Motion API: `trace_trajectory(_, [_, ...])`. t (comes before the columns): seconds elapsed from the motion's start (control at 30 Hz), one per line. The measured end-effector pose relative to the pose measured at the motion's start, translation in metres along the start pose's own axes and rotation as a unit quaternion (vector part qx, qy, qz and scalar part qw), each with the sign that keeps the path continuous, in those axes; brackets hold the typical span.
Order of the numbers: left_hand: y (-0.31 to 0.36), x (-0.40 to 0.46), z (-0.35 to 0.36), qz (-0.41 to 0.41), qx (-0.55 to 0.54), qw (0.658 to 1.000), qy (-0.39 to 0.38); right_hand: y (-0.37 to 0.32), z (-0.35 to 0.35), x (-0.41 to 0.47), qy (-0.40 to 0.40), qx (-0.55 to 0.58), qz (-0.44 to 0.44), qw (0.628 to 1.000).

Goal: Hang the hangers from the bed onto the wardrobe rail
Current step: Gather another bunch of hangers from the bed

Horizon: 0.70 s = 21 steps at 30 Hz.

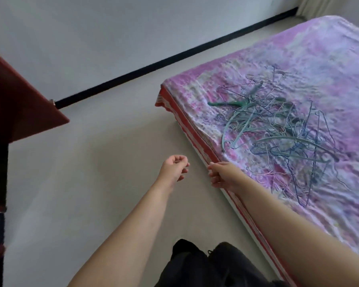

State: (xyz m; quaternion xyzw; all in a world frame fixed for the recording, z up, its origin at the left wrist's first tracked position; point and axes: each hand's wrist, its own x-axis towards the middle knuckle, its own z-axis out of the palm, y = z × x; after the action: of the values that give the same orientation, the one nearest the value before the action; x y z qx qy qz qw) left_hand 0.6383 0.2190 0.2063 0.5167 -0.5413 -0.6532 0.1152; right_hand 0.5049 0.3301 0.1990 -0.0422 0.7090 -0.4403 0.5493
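A tangled pile of hangers [282,129], thin wire ones in blue and grey plus green plastic ones, lies on the bed [330,65] with its pink and purple cover. My left hand [175,167] hangs over the floor just left of the bed's edge, fingers loosely curled, holding nothing. My right hand [223,175] sits at the bed's near edge, fingers curled, also holding nothing, a short way in front of the pile. The wardrobe rail is not in view.
A red-brown wardrobe door [19,100] stands open at the left, with dark furniture below it. Pale floor [104,172] runs between the door and the bed. A white wall with a black skirting strip [174,61] lies behind. Dark trousers show at the bottom.
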Motion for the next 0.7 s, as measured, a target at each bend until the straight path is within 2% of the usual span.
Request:
trace_trajectory(0.23, [0.022,0.08,0.087,-0.038,0.075,0.993,-0.08,0.013,-0.087,0.065,0.082,0.169,0.062,0.98])
trace_trajectory(0.4, [0.033,0.125,0.169,-0.071,0.111,0.987,-0.093,0.031,-0.175,0.112,0.125,0.189,0.109,0.968])
trace_trajectory(0.57, [0.038,0.158,0.253,-0.104,0.146,0.977,-0.116,0.044,-0.273,0.162,0.169,0.062,0.149,0.972])
trace_trajectory(0.7, [0.03,0.186,0.306,-0.133,0.19,0.964,-0.129,0.04,-0.34,0.206,0.182,-0.143,0.139,0.963])
